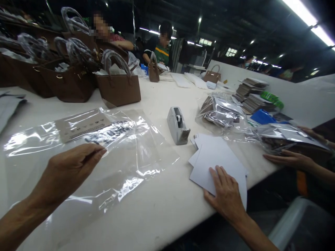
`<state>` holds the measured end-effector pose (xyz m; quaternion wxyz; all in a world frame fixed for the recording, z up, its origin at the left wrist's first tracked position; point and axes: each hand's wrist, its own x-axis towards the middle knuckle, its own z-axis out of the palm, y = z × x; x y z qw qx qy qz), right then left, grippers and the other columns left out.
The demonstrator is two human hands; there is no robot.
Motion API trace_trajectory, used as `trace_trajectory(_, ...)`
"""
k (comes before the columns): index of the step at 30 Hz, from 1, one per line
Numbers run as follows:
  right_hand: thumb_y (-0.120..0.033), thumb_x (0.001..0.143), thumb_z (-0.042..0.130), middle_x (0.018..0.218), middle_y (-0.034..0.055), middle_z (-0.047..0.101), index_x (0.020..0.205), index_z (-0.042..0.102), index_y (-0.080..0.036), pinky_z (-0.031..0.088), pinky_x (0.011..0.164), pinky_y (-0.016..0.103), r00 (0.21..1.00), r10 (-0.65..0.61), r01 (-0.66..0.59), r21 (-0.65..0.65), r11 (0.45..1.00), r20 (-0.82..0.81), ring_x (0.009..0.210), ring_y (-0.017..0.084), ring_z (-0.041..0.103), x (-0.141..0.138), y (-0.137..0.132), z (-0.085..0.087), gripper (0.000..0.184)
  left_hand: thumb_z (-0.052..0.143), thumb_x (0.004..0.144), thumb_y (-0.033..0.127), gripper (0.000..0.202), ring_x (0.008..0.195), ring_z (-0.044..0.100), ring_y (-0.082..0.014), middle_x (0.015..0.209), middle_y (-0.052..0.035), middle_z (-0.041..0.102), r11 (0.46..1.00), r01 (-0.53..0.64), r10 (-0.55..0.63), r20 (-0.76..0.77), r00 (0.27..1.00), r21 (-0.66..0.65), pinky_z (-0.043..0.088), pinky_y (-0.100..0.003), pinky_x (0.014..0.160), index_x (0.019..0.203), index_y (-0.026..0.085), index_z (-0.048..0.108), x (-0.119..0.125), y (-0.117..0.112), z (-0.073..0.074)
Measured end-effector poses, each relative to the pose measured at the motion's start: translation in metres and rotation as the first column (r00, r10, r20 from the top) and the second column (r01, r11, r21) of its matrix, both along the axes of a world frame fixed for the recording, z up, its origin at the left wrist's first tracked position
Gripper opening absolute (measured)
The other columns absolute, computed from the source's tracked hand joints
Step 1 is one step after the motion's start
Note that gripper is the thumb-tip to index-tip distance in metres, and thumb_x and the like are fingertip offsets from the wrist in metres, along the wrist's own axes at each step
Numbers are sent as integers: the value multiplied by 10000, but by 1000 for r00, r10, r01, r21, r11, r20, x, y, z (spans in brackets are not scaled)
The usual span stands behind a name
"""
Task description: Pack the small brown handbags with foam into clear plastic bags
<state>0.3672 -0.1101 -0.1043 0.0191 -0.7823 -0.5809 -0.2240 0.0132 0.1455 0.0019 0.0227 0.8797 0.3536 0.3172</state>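
My left hand (74, 167) is closed in a pinch on the edge of a clear plastic bag (146, 153), which lies spread over the table. Printed text and a brown panel with small symbols show on the bag. Resting on a loose stack of white paper sheets (218, 157), my right hand (225, 191) has its fingers stretched out, near the table's front edge. Between the bag and the sheets stands a grey tape dispenser (178, 126).
Several brown handbags (119, 89) with wrapped handles stand at the left and back. A plastic-wrapped bag (222, 111) lies right of the dispenser. At the far right, a co-worker's hands hold another wrapped package (290, 136). Stacked grey boards (251, 90) sit behind.
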Motion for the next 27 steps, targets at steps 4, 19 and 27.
trace_trajectory(4,-368,707,510,1349,195,343,1297,349,-106,288,947,475,1000,8,-8,1,1000,-27,1258,331,283,0,0,2,666,445,837,439,279,663,602,-115,793,12,643,1000,-3,3,-25,1000,-1,437,-205,637,846,208,602,-2,-3,1)
trace_trajectory(19,-395,752,496,1368,205,307,1321,316,-100,277,951,481,999,26,-27,-28,999,-42,1269,336,259,5,-4,3,666,444,839,435,298,707,608,-133,825,-2,649,999,-30,29,-69,997,-14,441,-211,669,889,196,616,-4,-3,-1)
trace_trajectory(27,-479,757,493,1385,190,290,1323,329,-121,289,942,485,993,94,-98,-49,994,-76,1272,341,254,10,-8,5,689,450,834,449,280,678,602,-127,820,27,643,997,-81,79,-97,992,-11,449,-210,650,926,236,607,-4,0,-5)
